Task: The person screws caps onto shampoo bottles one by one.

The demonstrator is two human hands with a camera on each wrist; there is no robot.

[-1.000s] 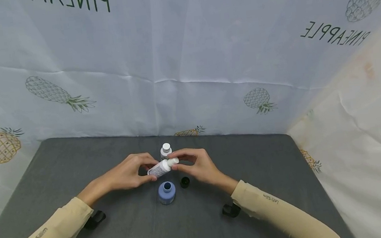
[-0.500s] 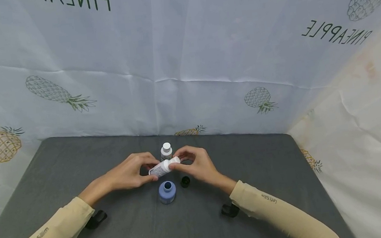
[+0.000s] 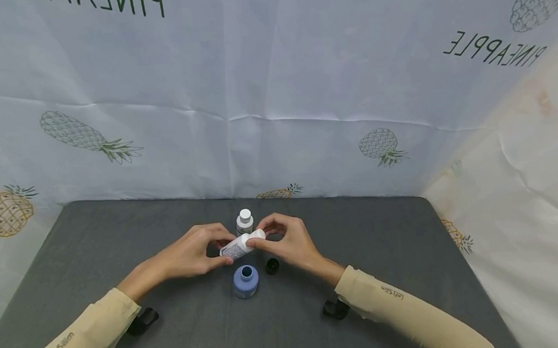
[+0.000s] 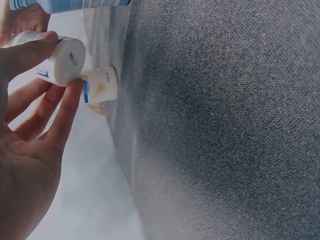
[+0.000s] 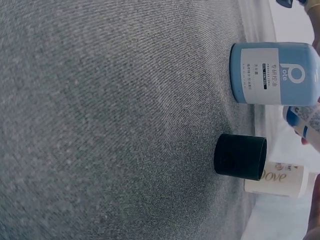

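Note:
My left hand (image 3: 195, 252) holds a small white bottle (image 3: 234, 250) by its base end, thumb on the near side and fingers behind. The bottle lies tilted, its white cap (image 3: 260, 234) pointing right and up. My right hand (image 3: 292, 243) pinches that cap between thumb and fingers. In the left wrist view the round bottom of the held bottle (image 4: 69, 61) faces the camera. Just in front of the hands stands an uncapped blue bottle (image 3: 246, 285), its dark mouth upward. In the right wrist view only slivers of my right hand (image 5: 315, 202) show.
A black cap (image 3: 271, 266) sits on the grey table (image 3: 194, 336) right of the blue bottle. Behind the held bottle stands a second white bottle (image 3: 245, 220), capped, with "Dove" lettering (image 5: 274, 177) in the right wrist view. A pineapple-print cloth (image 3: 300, 81) hangs along the back.
My right thumb and fingers have shifted along the white cap toward the bottle's neck and now cover more of it. The left hand keeps its grip, nearly still.

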